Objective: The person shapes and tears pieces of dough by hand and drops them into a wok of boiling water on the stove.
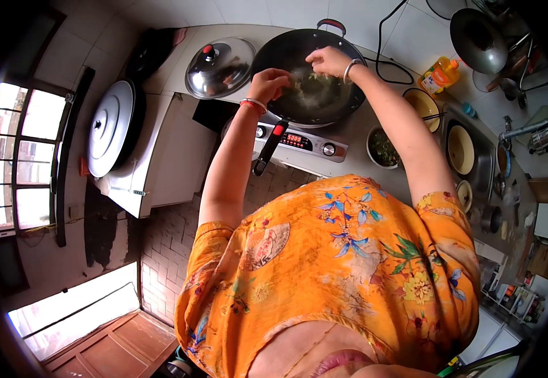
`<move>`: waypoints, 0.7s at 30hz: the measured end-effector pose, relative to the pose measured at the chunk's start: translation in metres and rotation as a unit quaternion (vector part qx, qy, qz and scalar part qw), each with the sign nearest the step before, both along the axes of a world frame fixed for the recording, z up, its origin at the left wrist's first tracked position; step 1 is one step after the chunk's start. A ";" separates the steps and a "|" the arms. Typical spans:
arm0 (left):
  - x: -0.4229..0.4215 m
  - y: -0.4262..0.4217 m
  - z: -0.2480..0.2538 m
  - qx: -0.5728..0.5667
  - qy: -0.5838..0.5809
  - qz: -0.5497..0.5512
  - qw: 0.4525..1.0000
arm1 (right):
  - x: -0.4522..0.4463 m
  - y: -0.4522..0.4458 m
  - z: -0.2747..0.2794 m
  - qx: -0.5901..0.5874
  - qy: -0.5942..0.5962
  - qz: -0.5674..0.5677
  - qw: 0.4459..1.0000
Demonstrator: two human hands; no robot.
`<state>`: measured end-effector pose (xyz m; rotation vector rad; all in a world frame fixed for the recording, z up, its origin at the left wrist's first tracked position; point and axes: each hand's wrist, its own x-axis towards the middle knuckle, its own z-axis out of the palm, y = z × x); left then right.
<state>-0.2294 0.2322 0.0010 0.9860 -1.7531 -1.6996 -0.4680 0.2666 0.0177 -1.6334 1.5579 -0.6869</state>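
A large dark wok (280,49) sits on an induction cooker (316,146) whose red display is lit. Cloudy liquid with pale bits fills the wok's bottom, and steam seems to rise from it. Over the wok's left part is my left hand (270,84), its fingers curled together. My right hand (328,62) hovers above the middle of the wok with bent, pinched fingers. Whatever either hand may hold is too small to make out. The wok's long black and red handle (271,148) points toward me.
Left of the wok lies a steel lid (221,68) with a red knob. A bowl of chopped greens (383,147) stands to the right, near a yellow bowl (420,104) and an orange bottle (439,75). Farther right is a sink (475,129) holding another bowl.
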 end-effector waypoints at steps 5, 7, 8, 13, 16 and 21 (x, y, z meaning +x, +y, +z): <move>-0.010 0.012 0.012 0.172 0.273 0.004 0.947 | 0.011 0.017 0.006 -0.040 0.019 -0.021 0.999; -0.009 0.018 0.016 0.189 0.348 -0.052 0.917 | 0.022 0.030 0.023 -0.019 -0.080 -0.052 0.995; -0.009 0.020 0.017 0.201 0.362 -0.052 0.909 | 0.026 0.036 0.026 -0.008 -0.130 -0.070 0.989; -0.023 0.037 0.023 0.176 0.343 -0.054 0.921 | 0.049 0.040 0.017 -0.001 -0.069 -0.082 0.994; -0.031 0.041 0.021 0.108 0.267 -0.041 0.957 | 0.061 0.037 -0.012 -0.066 -0.070 -0.078 0.992; -0.027 0.049 0.021 0.132 0.235 0.006 0.963 | 0.067 0.050 -0.014 -0.075 -0.231 -0.102 0.965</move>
